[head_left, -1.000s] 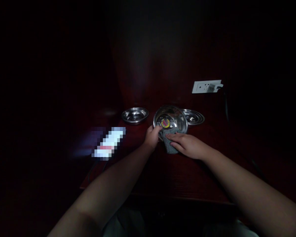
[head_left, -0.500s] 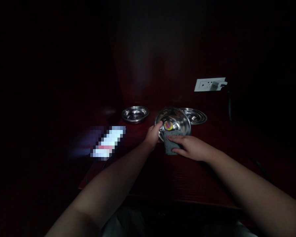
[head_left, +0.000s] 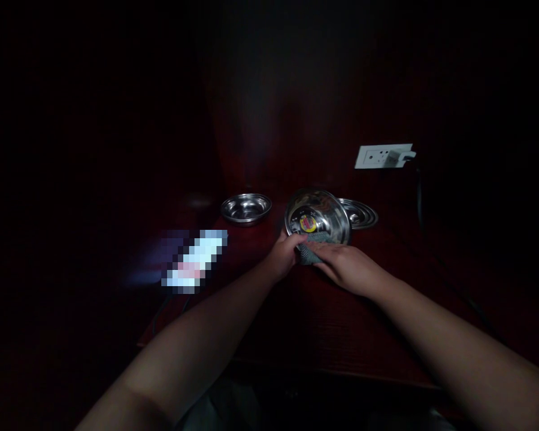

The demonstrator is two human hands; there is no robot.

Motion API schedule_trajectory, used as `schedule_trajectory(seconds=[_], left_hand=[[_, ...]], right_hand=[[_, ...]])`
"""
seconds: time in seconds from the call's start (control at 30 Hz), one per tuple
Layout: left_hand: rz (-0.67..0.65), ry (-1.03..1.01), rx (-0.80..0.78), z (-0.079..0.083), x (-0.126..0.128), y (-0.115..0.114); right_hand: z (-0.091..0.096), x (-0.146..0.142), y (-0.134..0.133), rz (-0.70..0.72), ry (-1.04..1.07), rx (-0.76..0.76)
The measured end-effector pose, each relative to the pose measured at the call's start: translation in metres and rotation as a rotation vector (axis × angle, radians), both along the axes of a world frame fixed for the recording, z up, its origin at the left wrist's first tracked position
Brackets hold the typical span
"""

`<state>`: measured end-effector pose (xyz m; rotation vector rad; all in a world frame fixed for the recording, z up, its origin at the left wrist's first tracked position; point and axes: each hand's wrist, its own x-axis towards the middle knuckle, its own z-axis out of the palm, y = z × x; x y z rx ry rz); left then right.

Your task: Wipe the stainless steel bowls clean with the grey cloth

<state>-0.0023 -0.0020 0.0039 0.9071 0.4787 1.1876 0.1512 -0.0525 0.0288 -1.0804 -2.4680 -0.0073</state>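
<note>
Low light; dark red table (head_left: 336, 332), bare hands working at mid-table. Left grip (head_left: 284, 256) closed on the near left side of a steel bowl (head_left: 335, 218), thumb over the rim. Right grip (head_left: 353, 266) closed on a gray cloth (head_left: 311, 254), fingers stretched across it, cloth against the bowl's near edge, next to the left thumb.

Bowl: center of the table's far half, between the hands and the back wall. Tipped steeply, mouth facing back toward the person and somewhat upward, base away. Round, so no long axis of its own. Round yellow-and-red sticker (head_left: 308, 224) on the inner bottom; reflections on the walls. Contact with the table hidden.

Cloth: folded, partly covered by fingers; long axis cannot be told.

Second container: shallow steel dish (head_left: 246, 211), left of the bowl and apart from it, upright, mouth up, reflections inside. Behind the bowl to the right, partly hidden, shiny round metalware (head_left: 363, 215) with ringed edges; contents unclear.
</note>
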Motion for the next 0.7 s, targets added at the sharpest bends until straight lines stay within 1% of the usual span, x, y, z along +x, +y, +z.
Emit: schedule_trajectory(seconds=[0.13, 0.23, 0.3, 0.43, 0.7], left_hand=[[0.089, 0.029, 0.077, -0.011, 0.001, 0.01], [0.143, 0.065, 0.095, -0.015, 0.0, 0.016], [0.167, 0.074, 0.096, -0.014, 0.0, 0.016], [0.209, 0.088, 0.058, -0.007, 0.0, 0.015], [0.228, 0.093, -0.002, 0.0, -0.002, 0.015]], right_hand=[[0.004, -0.002, -0.001, 0.0, -0.01, 0.016], [0.005, -0.001, 0.0, 0.009, -0.01, 0.034], [0.004, -0.001, 0.001, 0.005, -0.017, 0.046], [0.003, -0.002, 0.003, -0.005, -0.047, 0.066], [0.0, 0.0, 0.009, 0.007, -0.079, 0.104]])
